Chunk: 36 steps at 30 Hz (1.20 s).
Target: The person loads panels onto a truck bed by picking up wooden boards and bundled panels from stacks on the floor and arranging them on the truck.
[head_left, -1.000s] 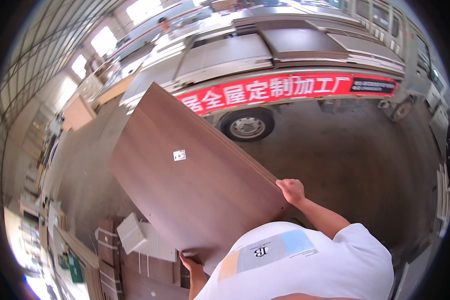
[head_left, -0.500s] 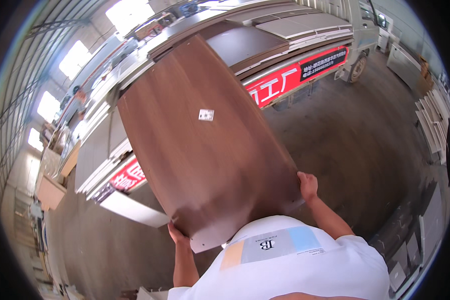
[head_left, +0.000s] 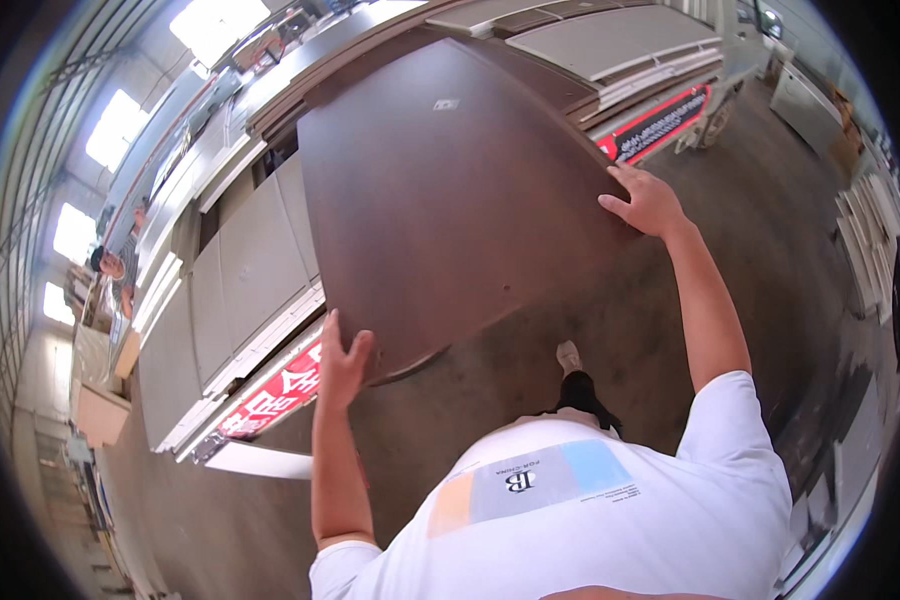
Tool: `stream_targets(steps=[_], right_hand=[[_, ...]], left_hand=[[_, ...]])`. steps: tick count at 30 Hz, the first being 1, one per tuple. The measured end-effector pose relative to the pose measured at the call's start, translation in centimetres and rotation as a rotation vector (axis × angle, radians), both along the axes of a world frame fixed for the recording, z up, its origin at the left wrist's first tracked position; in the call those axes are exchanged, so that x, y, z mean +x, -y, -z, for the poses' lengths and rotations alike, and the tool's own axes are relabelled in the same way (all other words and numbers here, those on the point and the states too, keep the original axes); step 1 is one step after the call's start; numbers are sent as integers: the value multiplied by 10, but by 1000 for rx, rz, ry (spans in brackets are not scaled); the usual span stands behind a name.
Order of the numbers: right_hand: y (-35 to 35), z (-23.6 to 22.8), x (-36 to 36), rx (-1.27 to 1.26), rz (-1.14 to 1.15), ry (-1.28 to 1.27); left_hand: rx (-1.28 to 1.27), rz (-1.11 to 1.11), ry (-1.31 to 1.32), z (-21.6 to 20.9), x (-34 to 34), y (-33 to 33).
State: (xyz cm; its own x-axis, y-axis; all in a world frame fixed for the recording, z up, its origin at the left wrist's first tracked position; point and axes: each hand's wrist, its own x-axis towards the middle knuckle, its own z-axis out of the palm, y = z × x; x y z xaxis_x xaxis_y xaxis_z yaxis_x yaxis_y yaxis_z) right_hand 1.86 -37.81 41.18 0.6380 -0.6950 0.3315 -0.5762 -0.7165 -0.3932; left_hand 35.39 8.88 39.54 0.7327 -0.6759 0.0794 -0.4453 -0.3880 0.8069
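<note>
A wide dark brown wood-grain panel [head_left: 460,200] stretches away from me, its far end on the stack of boards. A small white label [head_left: 446,104] is stuck near its far end. My left hand [head_left: 344,362] is at the panel's left edge by the near corner, fingers pointing up along the side and thumb apart. At the right edge, my right hand [head_left: 650,202] has its thumb toward the panel's face and its fingers at the rim. The undersides of both grips are hidden. Between the near edge and my body, floor shows.
Grey and white boards [head_left: 255,250] are stacked on the truck bed, whose side carries a red banner [head_left: 270,402]. Another person [head_left: 115,265] is beyond the load at far left. White panels [head_left: 860,240] lean at right, near a grey cabinet [head_left: 805,105]. My shoe [head_left: 568,357] is on the floor.
The brown panel has moved forward, farther over the stack and away from my body. Both arms have stretched out with it, and my right hand is farther up in view.
</note>
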Motion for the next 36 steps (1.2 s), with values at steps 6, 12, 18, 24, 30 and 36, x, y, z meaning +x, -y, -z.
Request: stream_targets(steps=[6, 12, 18, 24, 30, 36], right_hand=[[117, 6, 58, -398, -160, 314], [222, 22, 134, -299, -175, 412], [282, 33, 161, -283, -244, 490], [310, 45, 185, -285, -180, 611], [309, 41, 188, -261, -233, 667], [308, 50, 184, -338, -261, 614]], left_hand=[[211, -188, 511, 0, -25, 105], [250, -286, 553, 6, 28, 193], [304, -298, 589, 0, 54, 251], [267, -281, 469, -5, 68, 275], [207, -335, 570, 2, 70, 277], [4, -416, 615, 35, 72, 266]])
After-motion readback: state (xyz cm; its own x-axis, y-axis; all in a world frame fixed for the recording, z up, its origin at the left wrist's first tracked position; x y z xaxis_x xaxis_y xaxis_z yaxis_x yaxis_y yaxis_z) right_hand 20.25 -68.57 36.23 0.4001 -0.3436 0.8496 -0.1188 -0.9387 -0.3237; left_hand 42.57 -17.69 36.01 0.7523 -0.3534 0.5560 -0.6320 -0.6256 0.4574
